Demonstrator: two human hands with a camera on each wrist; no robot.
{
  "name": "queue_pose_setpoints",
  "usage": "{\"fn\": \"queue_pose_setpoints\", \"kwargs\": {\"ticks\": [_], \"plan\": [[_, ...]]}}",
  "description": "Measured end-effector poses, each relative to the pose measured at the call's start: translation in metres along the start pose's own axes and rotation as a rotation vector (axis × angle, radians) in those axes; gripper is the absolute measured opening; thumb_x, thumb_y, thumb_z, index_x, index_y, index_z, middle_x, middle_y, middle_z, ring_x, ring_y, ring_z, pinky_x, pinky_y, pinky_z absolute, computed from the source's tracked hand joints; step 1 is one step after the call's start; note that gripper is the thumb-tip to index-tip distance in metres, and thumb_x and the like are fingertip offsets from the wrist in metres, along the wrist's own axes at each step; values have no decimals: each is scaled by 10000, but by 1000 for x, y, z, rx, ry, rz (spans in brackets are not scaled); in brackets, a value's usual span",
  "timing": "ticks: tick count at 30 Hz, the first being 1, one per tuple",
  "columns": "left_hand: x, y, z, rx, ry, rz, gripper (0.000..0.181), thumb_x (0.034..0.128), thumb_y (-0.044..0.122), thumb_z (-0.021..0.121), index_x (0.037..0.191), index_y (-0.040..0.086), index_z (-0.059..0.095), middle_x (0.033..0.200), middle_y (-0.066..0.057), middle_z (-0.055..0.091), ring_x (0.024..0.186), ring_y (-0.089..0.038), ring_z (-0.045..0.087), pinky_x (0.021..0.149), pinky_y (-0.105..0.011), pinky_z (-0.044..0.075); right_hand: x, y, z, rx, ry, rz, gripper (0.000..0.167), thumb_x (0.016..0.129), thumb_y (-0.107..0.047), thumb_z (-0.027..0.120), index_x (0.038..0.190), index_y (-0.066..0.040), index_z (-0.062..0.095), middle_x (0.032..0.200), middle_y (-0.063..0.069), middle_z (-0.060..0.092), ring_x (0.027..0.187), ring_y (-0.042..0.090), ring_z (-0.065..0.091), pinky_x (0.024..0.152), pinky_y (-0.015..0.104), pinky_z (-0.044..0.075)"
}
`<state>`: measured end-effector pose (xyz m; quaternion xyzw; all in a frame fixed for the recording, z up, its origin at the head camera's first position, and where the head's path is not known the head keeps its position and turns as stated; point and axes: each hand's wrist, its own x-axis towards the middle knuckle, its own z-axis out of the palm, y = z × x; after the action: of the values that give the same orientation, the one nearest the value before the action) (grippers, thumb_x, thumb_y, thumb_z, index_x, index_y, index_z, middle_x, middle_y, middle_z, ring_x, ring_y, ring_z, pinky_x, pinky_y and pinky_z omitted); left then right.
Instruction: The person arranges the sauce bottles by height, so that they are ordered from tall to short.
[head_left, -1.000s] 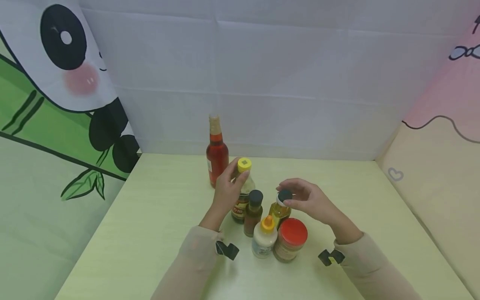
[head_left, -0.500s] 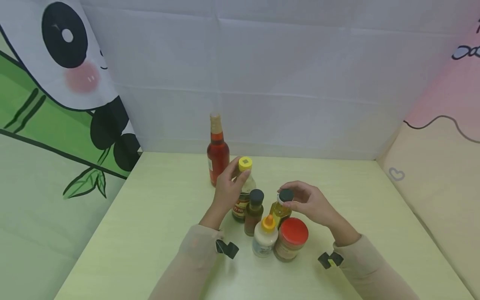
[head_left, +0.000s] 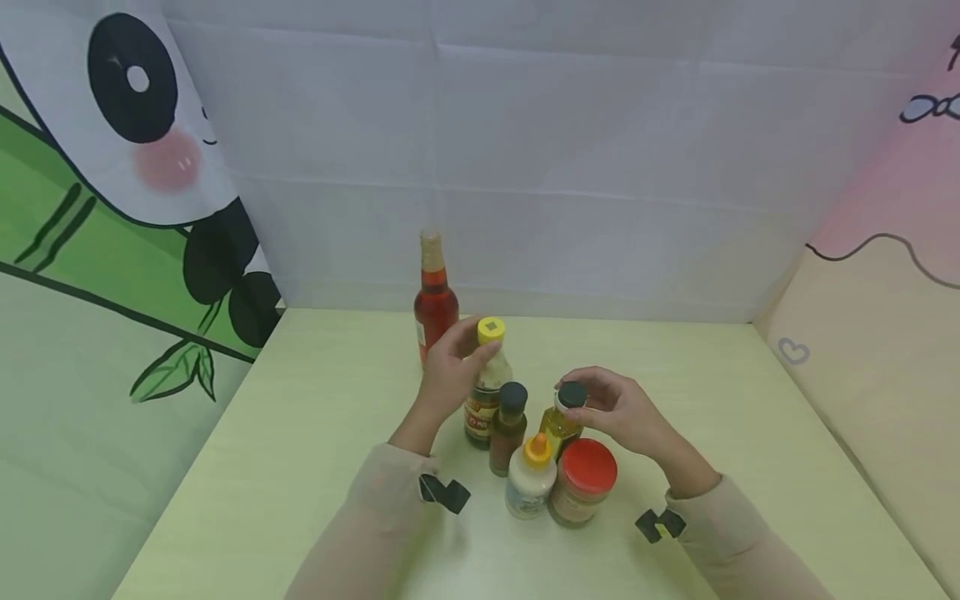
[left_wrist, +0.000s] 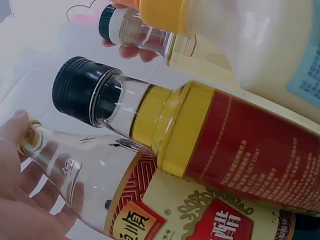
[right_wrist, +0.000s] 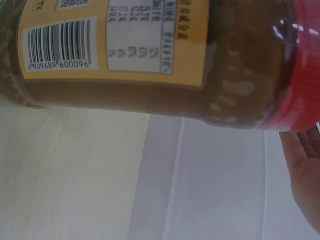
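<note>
My left hand (head_left: 448,367) grips the neck of a vinegar bottle (head_left: 482,408) with a yellow cap, fingers behind it and thumb in front. The left wrist view shows these fingers through the clear glass of the vinegar bottle (left_wrist: 75,175). My right hand (head_left: 618,408) pinches the top of a yellow oil bottle (head_left: 558,429) just below its dark green cap. Between the two hands stands a black-capped bottle (head_left: 507,433). In front are a white squeeze bottle (head_left: 530,483) with an orange nozzle and a red-lidded jar (head_left: 582,483), which partly hides the oil bottle.
A tall bottle of red liquid (head_left: 435,312) stands behind my left hand, partly covered by it. All stand upright on a pale wooden table (head_left: 315,417). A white cloth (head_left: 562,167) hangs along the back, with printed cloths at both sides.
My right fingers have closed in on the oil bottle's cap. My left wrist has shifted slightly left while the hand stays at the vinegar bottle's neck. The bottles show no clear movement.
</note>
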<state>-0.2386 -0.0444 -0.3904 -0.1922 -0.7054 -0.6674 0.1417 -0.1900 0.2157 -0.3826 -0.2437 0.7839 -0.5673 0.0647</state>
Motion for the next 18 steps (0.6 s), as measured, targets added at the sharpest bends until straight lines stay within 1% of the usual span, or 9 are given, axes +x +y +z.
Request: {"fn": "queue_pose_setpoints", "kwargs": {"ticks": [3,6,8,13,18], "plan": [[2,4,1,-14,0,-22,365,899,78,703,1237,-18,605,1121,-167,658,1055,-290,621,914,-410,494,0,-1,0,-3,2,4,372,857,4,723,1201,38,582,1131,171,626,1028,232,641,857,308,529],[3,4,2,-23,2,-35,360,907,80,694,1240,-20,602,1118,-168,655,1053,-289,617,907,-399,495,0,1,-1,-11,3,2,373,856,4,725,1201,34,585,1129,170,629,1007,250,643,840,314,537],[3,5,3,-30,6,-38,358,911,85,689,1242,-18,600,1108,-163,656,1036,-283,619,881,-377,504,0,1,-1,-15,3,-3,374,856,4,724,1202,31,585,1129,168,628,998,251,643,833,317,541],[8,2,3,-54,11,-34,366,911,85,690,1248,-20,595,1086,-159,657,997,-268,622,815,-319,514,0,4,-1,-7,-1,-12,376,854,11,725,1202,35,583,1123,170,628,980,243,645,821,325,546],[14,1,3,-53,11,-23,373,916,92,686,1262,-12,588,1098,-154,657,999,-271,626,813,-319,520,0,4,-1,5,0,-18,379,852,15,725,1202,38,582,1117,172,630,970,237,651,819,331,548]]}}
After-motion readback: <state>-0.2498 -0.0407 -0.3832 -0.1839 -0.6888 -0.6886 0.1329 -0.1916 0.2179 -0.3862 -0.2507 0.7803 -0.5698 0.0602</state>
